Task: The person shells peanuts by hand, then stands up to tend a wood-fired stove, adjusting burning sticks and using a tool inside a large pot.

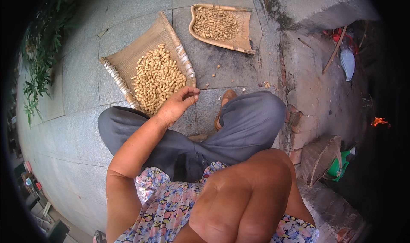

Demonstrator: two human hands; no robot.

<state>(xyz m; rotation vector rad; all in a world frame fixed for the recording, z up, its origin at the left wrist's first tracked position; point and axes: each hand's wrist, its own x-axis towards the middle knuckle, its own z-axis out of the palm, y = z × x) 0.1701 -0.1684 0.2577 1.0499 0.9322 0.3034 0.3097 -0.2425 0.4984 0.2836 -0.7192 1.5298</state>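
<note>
Green plastic bottle with pale cap, low at right, tilted, just beside a woven basket by the brick step. Pale bluish bag, crumpled, higher up at right, near red scraps, too small to tell further

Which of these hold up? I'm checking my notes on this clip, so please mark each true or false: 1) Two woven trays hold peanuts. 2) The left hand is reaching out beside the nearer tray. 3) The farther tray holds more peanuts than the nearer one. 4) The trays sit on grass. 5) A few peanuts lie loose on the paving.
1) True: the nearer tray and the farther tray both hold peanuts.
2) True: the left hand is at its near corner, fingers curled.
3) False: the nearer tray's pile is larger than the farther pile.
4) False: they sit on grey stone paving.
5) True: loose peanuts lie between the trays.
</note>
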